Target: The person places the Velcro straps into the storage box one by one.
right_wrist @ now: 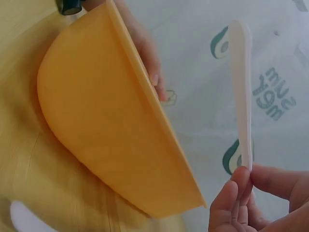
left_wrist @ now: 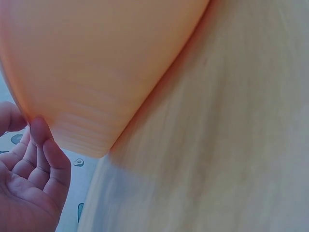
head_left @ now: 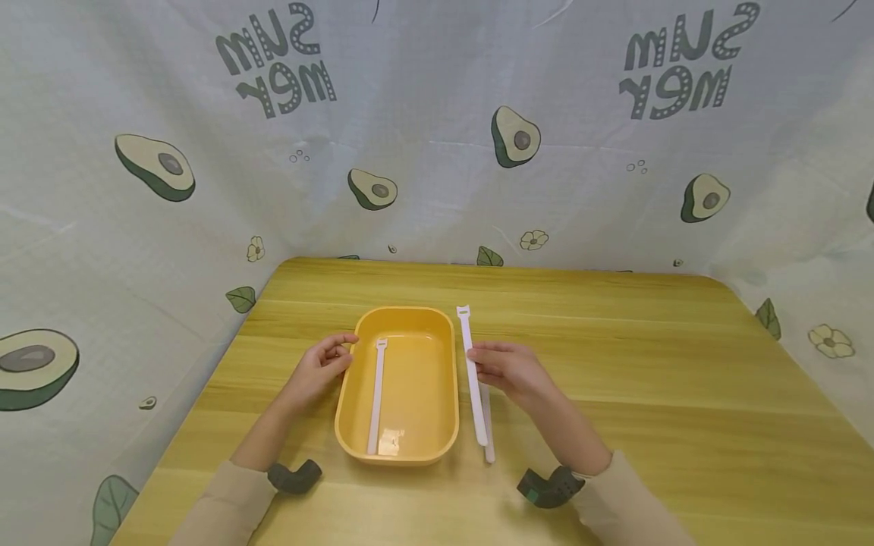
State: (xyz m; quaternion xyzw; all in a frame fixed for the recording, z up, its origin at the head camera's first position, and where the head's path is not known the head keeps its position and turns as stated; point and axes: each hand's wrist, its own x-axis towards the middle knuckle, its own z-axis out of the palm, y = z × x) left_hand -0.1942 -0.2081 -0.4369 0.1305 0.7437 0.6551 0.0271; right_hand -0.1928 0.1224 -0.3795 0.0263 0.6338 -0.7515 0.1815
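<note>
A yellow plastic tub (head_left: pixel 348 432) with rounded corners stands on the table. Its left rim is held by my left hand (head_left: pixel 321 368), thumb and fingers at the edge in the left wrist view. One white cable tie (head_left: pixel 377 394), with a slotted head, lies lengthwise inside the tub. To the right of the tub, my right hand (head_left: pixel 512 370) pinches a second white cable tie (head_left: pixel 475 390) between thumb and fingers, its slotted head pointing away. A third white cable tie (head_left: pixel 489 453) lies on the table beneath it, partly covered.
The wood-grain table (head_left: pixel 649 364) extends to the right and behind the tub. A pale curtain (head_left: pixel 437 91) printed with avocados hangs at the back and both sides. Dark wrist devices (head_left: pixel 295 478) sit at both cuffs.
</note>
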